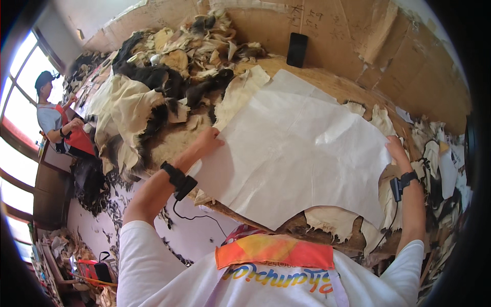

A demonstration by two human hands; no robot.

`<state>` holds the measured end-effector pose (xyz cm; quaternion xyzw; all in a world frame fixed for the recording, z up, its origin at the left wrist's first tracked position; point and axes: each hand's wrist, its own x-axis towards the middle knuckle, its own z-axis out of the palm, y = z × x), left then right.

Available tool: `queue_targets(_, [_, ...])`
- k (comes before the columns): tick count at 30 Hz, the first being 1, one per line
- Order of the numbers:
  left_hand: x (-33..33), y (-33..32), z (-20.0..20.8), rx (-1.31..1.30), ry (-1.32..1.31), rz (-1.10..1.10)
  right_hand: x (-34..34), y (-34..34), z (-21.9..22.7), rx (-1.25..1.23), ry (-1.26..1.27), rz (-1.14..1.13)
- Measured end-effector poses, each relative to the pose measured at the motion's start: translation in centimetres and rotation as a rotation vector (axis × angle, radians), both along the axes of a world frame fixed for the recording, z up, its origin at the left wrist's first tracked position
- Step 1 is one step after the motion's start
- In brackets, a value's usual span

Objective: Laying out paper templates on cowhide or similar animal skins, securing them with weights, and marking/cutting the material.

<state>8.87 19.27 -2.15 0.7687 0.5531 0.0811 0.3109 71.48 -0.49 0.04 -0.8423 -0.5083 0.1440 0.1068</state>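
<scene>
A large white sheet, creased and slightly glossy, is stretched between my hands over the workbench. My left hand pinches its left edge, and my right hand grips its right edge. Whether the sheet is paper or plastic I cannot tell. Below its front edge shows a pale hide piece with a ragged border. Another cream hide piece sticks out at the sheet's upper left. Close to my left hand lie more cream and dark furry hides.
A tall heap of hide scraps fills the bench's far left. A black phone leans on the cardboard wall. More scraps hang at the right. At the far left a person in a red apron stands by the windows.
</scene>
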Motion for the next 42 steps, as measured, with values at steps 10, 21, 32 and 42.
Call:
queue_targets(10, [-4.9,0.5,-1.2,0.105,-0.022,0.052,-5.6,5.6,-0.9,0.073,-0.213,0.002])
queue_targets(21, [-4.5,2.7,-0.5,0.062,0.116,-0.141,-5.4,5.7,-1.4,0.101,-0.151,0.036])
queue_targets(32, [-4.4,2.6,-0.6,0.036,0.145,-0.126,-4.8,6.7,-2.1,-0.048,-0.097,-0.007])
queue_targets(42, [4.5,2.1,4.0,0.433,0.221,-0.512,-4.7,6.6,-2.2,-0.084,-0.091,-0.024])
